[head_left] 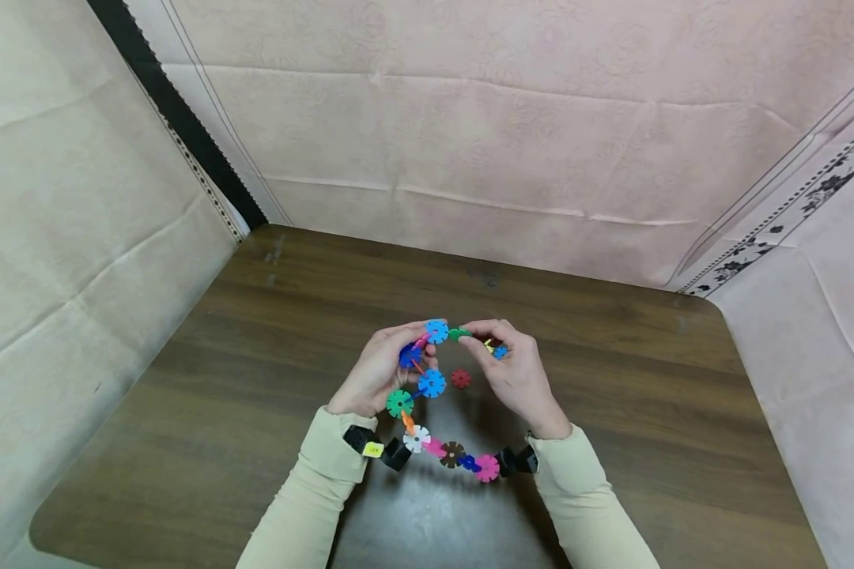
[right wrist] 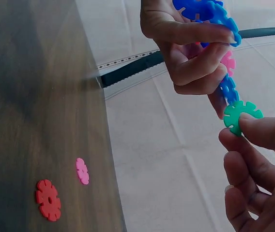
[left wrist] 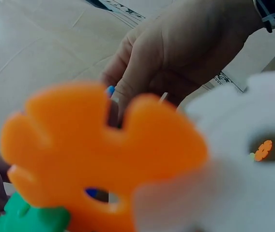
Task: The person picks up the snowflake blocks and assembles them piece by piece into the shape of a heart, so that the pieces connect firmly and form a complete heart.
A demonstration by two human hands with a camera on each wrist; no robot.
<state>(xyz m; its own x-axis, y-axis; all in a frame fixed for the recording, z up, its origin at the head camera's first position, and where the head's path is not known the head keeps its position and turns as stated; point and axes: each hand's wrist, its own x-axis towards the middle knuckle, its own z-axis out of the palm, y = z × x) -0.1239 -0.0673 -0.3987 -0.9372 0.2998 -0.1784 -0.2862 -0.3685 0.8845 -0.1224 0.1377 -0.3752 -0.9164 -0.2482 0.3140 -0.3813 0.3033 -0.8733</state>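
Cream cloth [head_left: 78,197] hangs at your far left, black strip [head_left: 185,122] along its edge; next comes your left hand [head_left: 379,370], fingers curled, gripping blue links of a chain of notched discs [head_left: 432,383]; the chain runs down toward you through green, orange, white, pink and brown, ending in a pink disc [head_left: 487,468] near your right wrist; between your hands, above the table [head_left: 270,379], the upper green disc [head_left: 459,333] meets a blue link; below it a red disc [head_left: 460,378] lies on the wood, a loose pink disc [right wrist: 82,171] near it in the right wrist view; your right hand [head_left: 518,375] pinches that upper green disc between thumb and forefinger, other fingers bent; floral border [head_left: 776,213] at far right.
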